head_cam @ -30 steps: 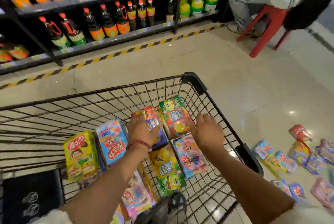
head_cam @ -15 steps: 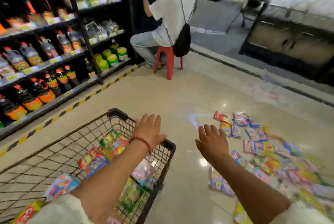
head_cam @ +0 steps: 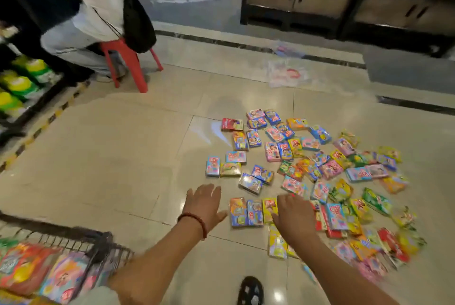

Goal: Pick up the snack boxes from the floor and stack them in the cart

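The step in hand looks like the reach for a fresh load: both hands are empty and stretched toward the many small colourful cardboard snack boxes [head_cam: 305, 169] scattered flat over the glossy beige tiled floor [head_cam: 110, 156]. The left hand [head_cam: 205, 202], with a red bead bracelet at the wrist, hovers with its fingers straight and spread above bare tile just left of the nearest row of boxes. The right hand [head_cam: 294, 216] is likewise spread, palm down, over the yellow and red boxes at the near edge of the pile; whether it already touches them cannot be told. The black wire shopping cart [head_cam: 103, 243] sits at the lower left, well apart from the pile, with several boxes already lying inside. The next move probably calls for both hands to drop onto the adjacent near boxes, gather a few side by side and pinch them together so none slips on the lift. Compared with a second ago, the hands have left the cart's interior, where they rested on stacked boxes, and the view has swung right toward the floor pile. A seated person on a red plastic stool [head_cam: 128, 63] remains at the far left.
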Available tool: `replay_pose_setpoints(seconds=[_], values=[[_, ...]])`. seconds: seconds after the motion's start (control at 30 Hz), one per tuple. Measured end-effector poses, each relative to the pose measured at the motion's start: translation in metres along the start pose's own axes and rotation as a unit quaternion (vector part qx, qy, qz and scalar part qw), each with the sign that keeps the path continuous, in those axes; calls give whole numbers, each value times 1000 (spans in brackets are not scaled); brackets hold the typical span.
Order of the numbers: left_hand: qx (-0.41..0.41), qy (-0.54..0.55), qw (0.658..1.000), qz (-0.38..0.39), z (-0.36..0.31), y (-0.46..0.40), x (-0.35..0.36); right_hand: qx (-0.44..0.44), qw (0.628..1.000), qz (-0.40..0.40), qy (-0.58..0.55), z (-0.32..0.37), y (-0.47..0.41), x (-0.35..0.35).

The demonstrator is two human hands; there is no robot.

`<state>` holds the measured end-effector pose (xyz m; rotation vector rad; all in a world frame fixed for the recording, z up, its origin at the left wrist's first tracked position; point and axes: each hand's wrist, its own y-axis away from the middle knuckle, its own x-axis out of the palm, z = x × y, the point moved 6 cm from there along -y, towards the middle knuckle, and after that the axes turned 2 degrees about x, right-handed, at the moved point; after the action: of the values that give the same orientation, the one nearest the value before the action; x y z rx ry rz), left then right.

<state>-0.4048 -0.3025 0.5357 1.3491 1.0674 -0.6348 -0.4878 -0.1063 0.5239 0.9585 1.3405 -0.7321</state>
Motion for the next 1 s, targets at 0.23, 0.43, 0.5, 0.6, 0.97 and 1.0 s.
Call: replay_pose_setpoints(seconds=[0.23, 0.43, 0.5, 0.6, 0.97, 1.0], values=[[-31, -2, 993, 110, -42, -91, 86, 23, 995, 100, -19, -73, -39, 108], [-40, -15, 987, 155, -51, -152, 148, 4, 990, 141, -30, -86, -72, 185], [-45, -11, 986, 163, -52, -172, 168, 7, 990, 137, -31, -90, -81, 211], [-58, 1, 985, 165, -49, -203, 197, 20, 983, 181, -25, -90, -97, 246], [-78, 47, 979, 182, -24, -329, 352, 76, 958, 266, -73, -70, -162, 419], [-89, 62, 976, 188, -20, -337, 369, 85, 957, 265, -86, -68, -167, 434]])
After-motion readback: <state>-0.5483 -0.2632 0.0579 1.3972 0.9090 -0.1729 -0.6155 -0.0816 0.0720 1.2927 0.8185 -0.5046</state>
